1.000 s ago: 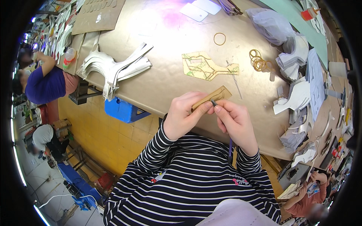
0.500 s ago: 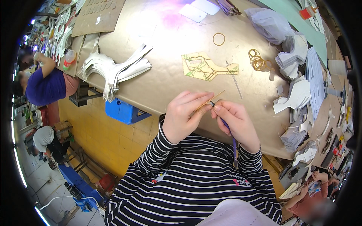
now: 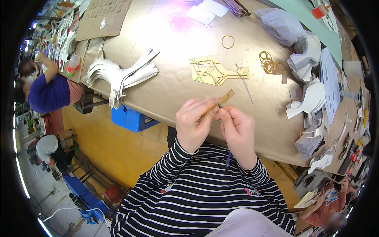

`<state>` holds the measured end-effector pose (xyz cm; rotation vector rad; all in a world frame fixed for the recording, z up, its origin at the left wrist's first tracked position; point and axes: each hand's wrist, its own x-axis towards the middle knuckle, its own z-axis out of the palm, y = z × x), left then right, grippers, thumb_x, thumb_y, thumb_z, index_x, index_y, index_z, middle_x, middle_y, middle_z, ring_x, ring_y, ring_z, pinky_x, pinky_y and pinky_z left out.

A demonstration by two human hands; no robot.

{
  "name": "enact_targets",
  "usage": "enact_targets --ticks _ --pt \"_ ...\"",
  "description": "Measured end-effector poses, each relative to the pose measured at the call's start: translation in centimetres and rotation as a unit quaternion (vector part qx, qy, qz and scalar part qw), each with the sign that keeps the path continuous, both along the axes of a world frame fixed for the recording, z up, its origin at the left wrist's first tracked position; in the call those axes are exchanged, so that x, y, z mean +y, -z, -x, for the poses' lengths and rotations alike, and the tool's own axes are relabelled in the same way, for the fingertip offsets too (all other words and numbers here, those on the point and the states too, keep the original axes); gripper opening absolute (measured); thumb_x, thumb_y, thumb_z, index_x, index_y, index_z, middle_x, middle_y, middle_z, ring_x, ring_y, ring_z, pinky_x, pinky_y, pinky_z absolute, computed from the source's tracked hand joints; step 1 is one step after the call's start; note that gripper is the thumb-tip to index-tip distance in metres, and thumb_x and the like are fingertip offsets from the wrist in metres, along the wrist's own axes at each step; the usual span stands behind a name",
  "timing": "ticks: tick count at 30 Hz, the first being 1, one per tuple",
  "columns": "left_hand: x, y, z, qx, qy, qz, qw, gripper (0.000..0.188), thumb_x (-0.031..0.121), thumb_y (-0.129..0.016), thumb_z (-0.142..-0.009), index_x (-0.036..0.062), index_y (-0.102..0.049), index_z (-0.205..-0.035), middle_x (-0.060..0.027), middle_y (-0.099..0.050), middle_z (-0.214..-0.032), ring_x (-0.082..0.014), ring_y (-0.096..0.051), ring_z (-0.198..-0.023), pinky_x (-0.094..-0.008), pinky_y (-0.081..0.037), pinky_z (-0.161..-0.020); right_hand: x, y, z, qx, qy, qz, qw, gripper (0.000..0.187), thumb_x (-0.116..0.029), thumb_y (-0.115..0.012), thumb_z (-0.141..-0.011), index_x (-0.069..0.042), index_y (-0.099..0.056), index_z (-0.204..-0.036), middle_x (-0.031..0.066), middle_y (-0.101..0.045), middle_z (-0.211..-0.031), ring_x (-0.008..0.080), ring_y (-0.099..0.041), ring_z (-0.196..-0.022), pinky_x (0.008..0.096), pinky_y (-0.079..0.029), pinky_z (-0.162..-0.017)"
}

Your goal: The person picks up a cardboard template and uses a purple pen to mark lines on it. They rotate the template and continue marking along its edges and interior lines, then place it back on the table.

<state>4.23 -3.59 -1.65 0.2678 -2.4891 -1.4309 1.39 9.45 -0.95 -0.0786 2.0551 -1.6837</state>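
Left hand closed around a thin tan strip, pinching it over the near edge of the counter. Right hand fingers curled shut on a slim purple tool, its tip touching the strip. Flat tan cutout lies beyond, stacked white pieces to the left, rubber bands to the right.

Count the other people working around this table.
3, perhaps more beyond the rim: a person in a purple top at left, a crouched person in white lower left, and a person in red lower right.
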Motion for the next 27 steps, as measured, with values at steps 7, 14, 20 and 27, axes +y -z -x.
enact_targets --ticks 7,14,20,27 --pt "0.2 0.3 -0.1 -0.02 -0.01 -0.038 0.999 0.019 0.007 -0.065 -0.081 -0.0063 -0.066 -0.095 -0.0155 -0.067 -0.08 -0.0232 -0.058 -0.071 -0.0299 -0.046 -0.068 -1.0 0.6 -0.8 0.138 0.036 -0.034 0.989 0.023 -0.014 -0.051 -0.095 0.0 -0.059 -0.079 -0.0043 -0.042 -0.049 0.0023 -0.035 -0.043 0.0205 -0.024 -0.041" --pt "-1.1 0.3 -0.8 -0.148 0.09 -0.433 0.884 0.028 0.016 -0.058 -0.092 -0.0043 -0.061 -0.111 -0.0126 -0.063 -0.105 -0.0173 -0.057 -0.096 -0.0285 -0.044 -0.084 1.7 0.0 2.1 -0.098 -0.075 0.109 0.986 0.02 -0.011 -0.049 -0.094 0.0 -0.059 -0.08 0.0009 -0.049 -0.052 0.0058 -0.043 -0.045 0.0226 -0.031 -0.043" --pt "-3.3 -0.9 0.4 -0.252 0.213 -0.532 0.78 0.04 0.02 -0.053 -0.095 0.0001 -0.047 -0.129 -0.0083 -0.058 -0.11 -0.0155 -0.054 -0.101 -0.0283 -0.041 -0.092 3.4 -0.8 3.1 -0.176 -0.183 0.216 0.943 0.028 -0.018 -0.047 -0.096 0.002 -0.056 -0.08 0.0003 -0.05 -0.063 0.0034 -0.038 -0.044 0.0181 -0.027 -0.041" --pt "-2.2 0.0 1.3 -0.22 0.228 -0.571 0.757 0.051 0.013 -0.075 -0.076 0.0041 -0.046 -0.116 -0.0032 -0.055 -0.106 -0.012 -0.054 -0.098 -0.0266 -0.043 -0.087 4.0 -0.6 2.5 -0.078 -0.232 0.221 0.944 0.023 -0.013 -0.047 -0.095 0.002 -0.057 -0.081 -0.001 -0.047 -0.054 0.0052 -0.041 -0.045 0.0218 -0.031 -0.043"
